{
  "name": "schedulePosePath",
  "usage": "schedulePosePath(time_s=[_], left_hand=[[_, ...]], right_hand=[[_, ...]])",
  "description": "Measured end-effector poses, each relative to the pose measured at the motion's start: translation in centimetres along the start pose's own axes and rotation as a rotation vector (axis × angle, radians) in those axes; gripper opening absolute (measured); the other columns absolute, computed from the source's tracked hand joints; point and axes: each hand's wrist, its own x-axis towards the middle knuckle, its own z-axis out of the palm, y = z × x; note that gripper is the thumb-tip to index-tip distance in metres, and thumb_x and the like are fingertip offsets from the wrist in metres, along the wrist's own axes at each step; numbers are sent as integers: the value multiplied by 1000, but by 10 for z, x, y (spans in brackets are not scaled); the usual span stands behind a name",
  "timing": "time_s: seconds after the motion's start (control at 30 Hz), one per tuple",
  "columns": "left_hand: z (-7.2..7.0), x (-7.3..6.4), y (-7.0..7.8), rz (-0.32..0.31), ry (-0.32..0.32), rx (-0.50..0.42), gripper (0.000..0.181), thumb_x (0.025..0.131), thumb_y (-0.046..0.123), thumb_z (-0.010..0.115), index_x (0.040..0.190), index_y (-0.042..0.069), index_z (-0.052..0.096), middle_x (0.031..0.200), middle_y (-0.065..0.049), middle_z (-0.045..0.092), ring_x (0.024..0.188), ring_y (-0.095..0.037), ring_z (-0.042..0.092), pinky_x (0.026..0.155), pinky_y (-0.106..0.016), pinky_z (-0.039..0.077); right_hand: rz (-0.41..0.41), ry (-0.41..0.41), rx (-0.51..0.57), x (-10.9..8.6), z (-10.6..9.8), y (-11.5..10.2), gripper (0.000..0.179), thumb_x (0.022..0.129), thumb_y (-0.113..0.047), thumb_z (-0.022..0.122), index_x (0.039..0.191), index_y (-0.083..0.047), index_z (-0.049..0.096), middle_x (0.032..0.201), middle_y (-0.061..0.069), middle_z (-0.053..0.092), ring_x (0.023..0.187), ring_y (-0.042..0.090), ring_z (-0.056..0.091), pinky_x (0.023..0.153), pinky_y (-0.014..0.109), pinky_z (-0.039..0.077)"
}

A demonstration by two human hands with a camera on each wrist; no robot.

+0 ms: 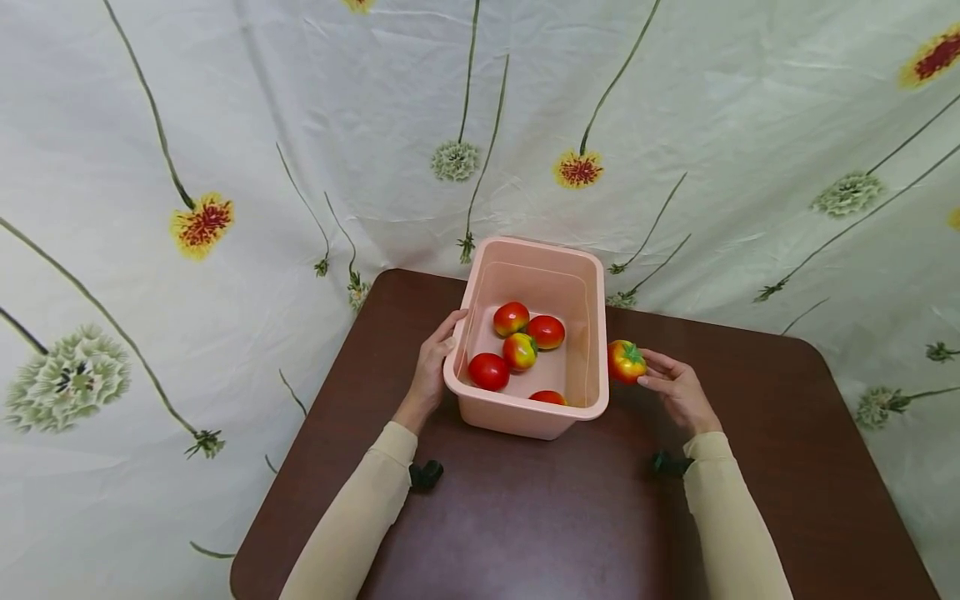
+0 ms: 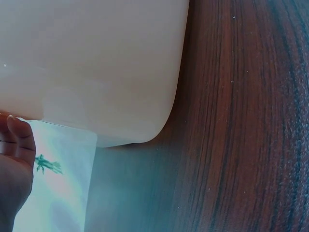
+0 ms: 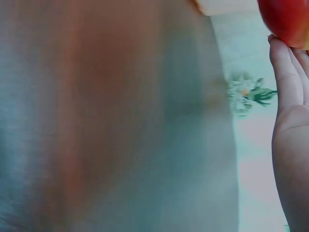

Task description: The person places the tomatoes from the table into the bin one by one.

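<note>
A pink plastic bin (image 1: 532, 410) is on the table with several red and yellow toy tomatoes (image 1: 489, 372) lying on its floor. My left hand (image 1: 433, 364) grips the bin's left rim; in the left wrist view the fingers (image 2: 19, 137) meet the rim beside the bin's pale wall (image 2: 96, 72). Just outside the bin's right side, my right hand (image 1: 675, 390) holds another tomato (image 1: 626, 362), red and yellow with a green leafy top, between thumb and fingertips. The right wrist view has only the lower part of this tomato (image 3: 287, 21), above the fingers.
Under the bin is a dark brown wooden table (image 1: 525, 517) with rounded corners. A pale cloth (image 1: 390, 108) printed with flowers hangs behind it and down both sides. A dark strap piece (image 1: 426, 475) shows at the left wrist, another (image 1: 670, 464) at the right.
</note>
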Motion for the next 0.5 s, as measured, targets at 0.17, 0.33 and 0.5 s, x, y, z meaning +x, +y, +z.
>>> schedulePosePath(time_s=[0.17,0.33,0.5], left_hand=[[0,0,2,5,-5,-9,54,88,16,39,141,8,48,151,-8,43,138,-25,39,119,-48,27],[1,-1,1,-1,2,1,54,88,16,38,141,9,49,151,-7,43,138,-26,40,118,-48,28],[1,-1,1,-3,1,7,55,88,15,38,141,10,48,151,-7,43,138,-27,40,118,-47,29]], right_hand=[[-57,-61,55,6,-3,-19,44,89,14,54,121,-13,68,116,-3,71,104,10,70,86,22,55],[-96,-95,55,12,-4,-39,44,90,14,52,124,-9,66,117,-1,71,105,11,69,86,22,55],[-114,-86,43,19,0,-57,43,88,13,55,124,-8,66,119,-2,70,106,10,68,87,21,55]])
